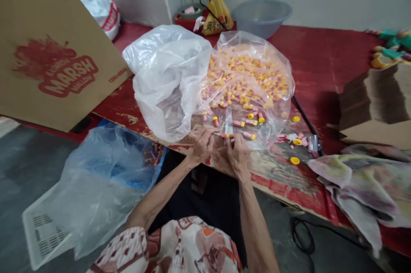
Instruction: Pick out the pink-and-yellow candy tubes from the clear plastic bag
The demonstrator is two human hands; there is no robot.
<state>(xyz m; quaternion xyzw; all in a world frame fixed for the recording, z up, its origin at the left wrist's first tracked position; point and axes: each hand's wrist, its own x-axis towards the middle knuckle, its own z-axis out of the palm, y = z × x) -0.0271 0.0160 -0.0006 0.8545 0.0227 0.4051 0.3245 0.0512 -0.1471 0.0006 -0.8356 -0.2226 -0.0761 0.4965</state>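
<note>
My left hand [201,146] and my right hand [233,154] meet at the near edge of the red table [321,63], fingers pinched together on a small pink tube with a yellow cap [225,136]. A small clear sleeve [228,121] stands just above the fingertips; whether a hand holds it I cannot tell. Right behind lies an open clear plastic bag [247,80] full of several pink tubes with yellow caps. A few loose tubes [239,123] lie near my fingers.
A crumpled white plastic bag [163,76] sits left of the tubes. Loose yellow caps [294,160] and a cloth [359,178] lie to the right, flat cardboard [375,106] behind. A marshmallow carton [48,46] leans at left. A bag-lined white basket [96,187] stands on the floor.
</note>
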